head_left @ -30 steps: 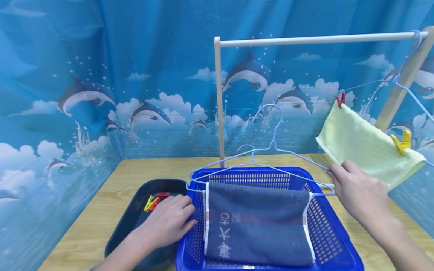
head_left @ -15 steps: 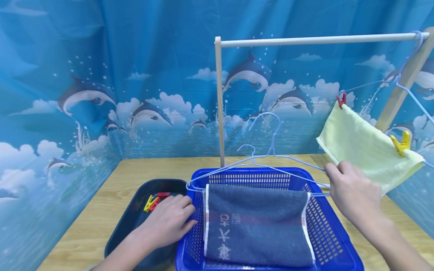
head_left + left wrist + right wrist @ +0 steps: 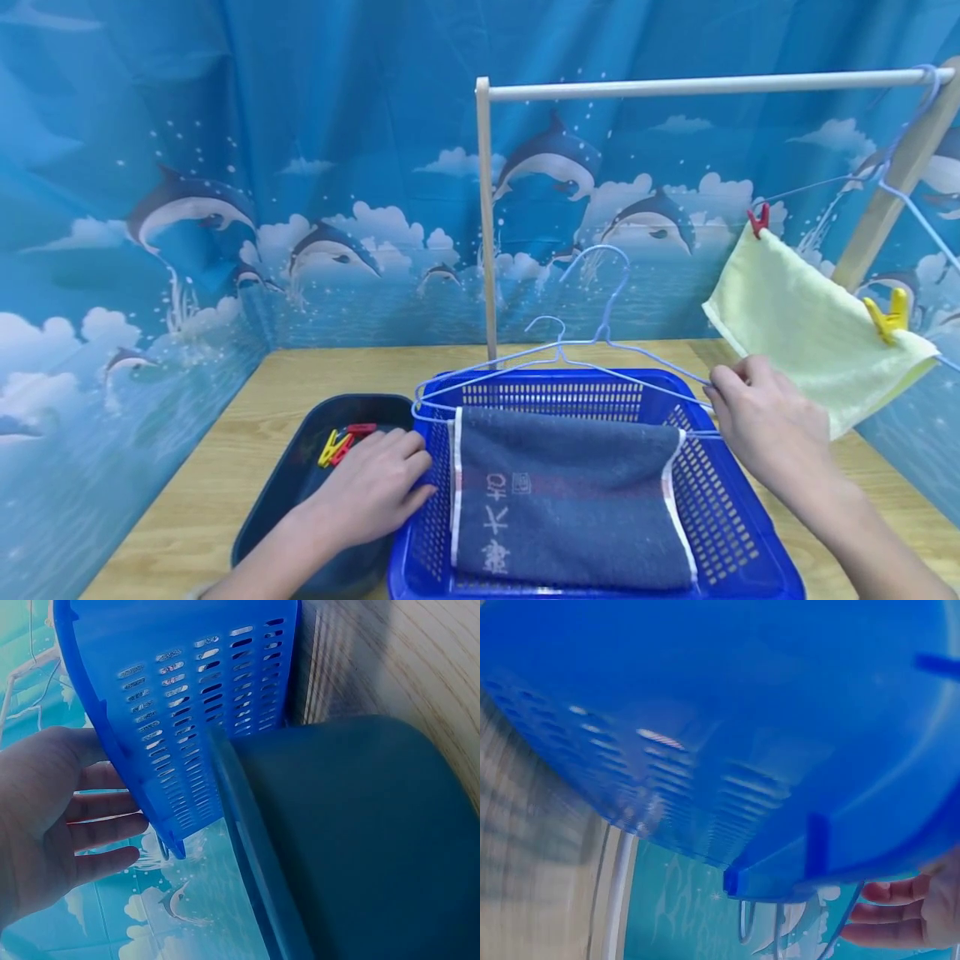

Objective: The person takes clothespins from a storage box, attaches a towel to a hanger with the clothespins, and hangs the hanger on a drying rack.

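In the head view my right hand (image 3: 771,417) grips the right end of a light-blue wire clothes hanger (image 3: 660,360), its hook upright above the blue plastic basket (image 3: 742,492). A second, smaller-looking hanger (image 3: 547,320) lies just in front of or beside it, overlapping it. Draped over the lower wire is a dark navy towel (image 3: 573,500) with white edging and pale characters. My left hand (image 3: 375,483) rests at the basket's left rim; its fingers show extended along the rim in the left wrist view. The right fingertips are partly hidden behind the wire.
A dark tray (image 3: 277,500) with several red and yellow clothespins (image 3: 328,448) stands left of the basket. Behind is a wooden rack with a white rod (image 3: 705,86). At right a pale yellow towel (image 3: 802,325) hangs from another hanger by red and yellow clothespins.
My right hand has drifted left with the hanger end. The larger hanger's hook dipped, then shifted slightly right. The navy towel's right edge bends inward a little more. My left hand has stayed put.
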{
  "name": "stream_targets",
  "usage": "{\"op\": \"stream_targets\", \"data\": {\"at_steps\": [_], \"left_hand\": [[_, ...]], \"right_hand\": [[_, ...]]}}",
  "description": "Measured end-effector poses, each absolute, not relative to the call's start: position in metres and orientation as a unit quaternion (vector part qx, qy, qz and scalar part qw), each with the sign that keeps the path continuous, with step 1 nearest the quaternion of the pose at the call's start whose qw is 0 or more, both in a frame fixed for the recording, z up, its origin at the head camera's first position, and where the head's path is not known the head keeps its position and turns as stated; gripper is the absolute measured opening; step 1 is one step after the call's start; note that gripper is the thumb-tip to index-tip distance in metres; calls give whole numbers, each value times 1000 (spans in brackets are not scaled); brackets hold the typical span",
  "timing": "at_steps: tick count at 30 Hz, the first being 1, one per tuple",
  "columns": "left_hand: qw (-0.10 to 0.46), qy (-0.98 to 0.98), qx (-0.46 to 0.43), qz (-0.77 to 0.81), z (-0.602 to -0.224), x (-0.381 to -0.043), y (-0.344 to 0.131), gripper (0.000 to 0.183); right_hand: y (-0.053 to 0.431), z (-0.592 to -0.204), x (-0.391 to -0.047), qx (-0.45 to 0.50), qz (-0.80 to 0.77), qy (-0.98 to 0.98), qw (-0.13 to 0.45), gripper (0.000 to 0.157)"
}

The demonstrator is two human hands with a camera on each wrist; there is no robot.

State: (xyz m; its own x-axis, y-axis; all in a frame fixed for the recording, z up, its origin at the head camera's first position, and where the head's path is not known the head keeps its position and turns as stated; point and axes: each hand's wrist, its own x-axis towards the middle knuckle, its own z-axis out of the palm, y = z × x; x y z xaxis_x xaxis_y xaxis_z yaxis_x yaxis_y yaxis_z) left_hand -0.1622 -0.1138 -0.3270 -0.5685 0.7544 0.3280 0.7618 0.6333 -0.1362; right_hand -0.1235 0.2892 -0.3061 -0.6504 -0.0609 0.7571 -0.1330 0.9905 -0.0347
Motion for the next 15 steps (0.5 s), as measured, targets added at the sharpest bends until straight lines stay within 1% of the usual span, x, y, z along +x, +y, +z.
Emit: {"op": "stream_targets", "data": {"at_steps": [8, 13, 15], "left_hand": [[186, -882, -432, -8, -327, -162, -113, 21], [195, -879, -436, -3, -327, -162, -113, 21], [197, -878, -436, -2, -326, -161, -114, 22]], "right_hand": [[297, -289, -121, 63, 29, -916, 394, 19], [301, -274, -115, 41, 33, -925, 376, 11], [302, -268, -113, 37, 29, -924, 379, 9]]}}
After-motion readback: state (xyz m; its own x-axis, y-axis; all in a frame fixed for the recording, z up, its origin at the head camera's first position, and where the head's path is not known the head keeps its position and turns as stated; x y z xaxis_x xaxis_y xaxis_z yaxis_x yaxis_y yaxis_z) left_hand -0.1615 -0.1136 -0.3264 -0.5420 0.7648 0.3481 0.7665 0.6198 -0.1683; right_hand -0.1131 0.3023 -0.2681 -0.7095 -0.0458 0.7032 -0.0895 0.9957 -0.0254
